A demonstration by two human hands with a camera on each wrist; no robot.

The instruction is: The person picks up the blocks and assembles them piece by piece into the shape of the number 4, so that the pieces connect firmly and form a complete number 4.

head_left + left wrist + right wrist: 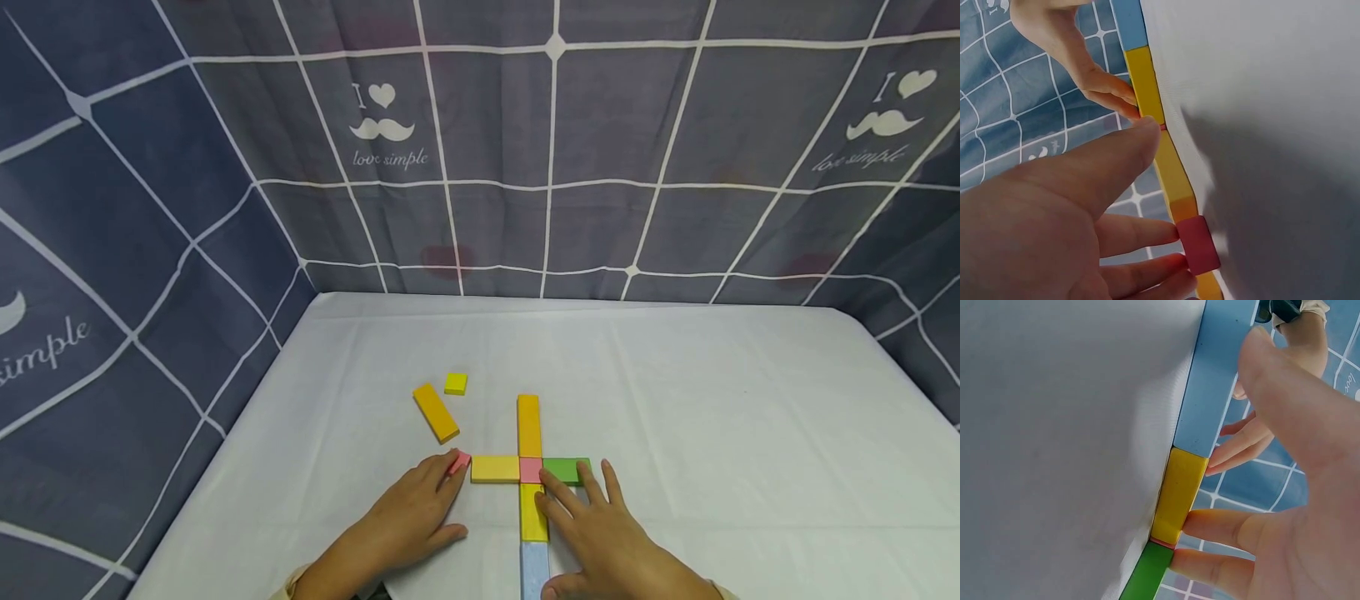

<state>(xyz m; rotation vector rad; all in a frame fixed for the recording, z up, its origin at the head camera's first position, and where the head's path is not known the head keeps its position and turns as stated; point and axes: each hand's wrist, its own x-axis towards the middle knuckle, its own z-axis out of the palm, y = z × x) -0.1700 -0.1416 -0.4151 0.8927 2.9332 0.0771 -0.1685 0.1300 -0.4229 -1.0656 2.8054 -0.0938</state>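
Observation:
Flat coloured blocks form a cross on the white cloth: an orange block [528, 426] at the far end, a pink square block [530, 470] in the centre, a pale yellow block [495, 469] left, a green block [566, 471] right, and a yellow block [532, 513] and a blue block [535, 570] nearer. The fingertips of my left hand [416, 510] touch another pink block [1199, 245] just left of the pale yellow one, thumb spread apart. My right hand [603, 537] rests with spread fingers by the centre, touching the yellow and green blocks.
An orange block [436, 413] lies slantwise beyond my left hand, with a small yellow square block [455, 383] close behind it. The white-covered table [712, 383] meets a dark grey checked curtain [487, 158] at the back and sides.

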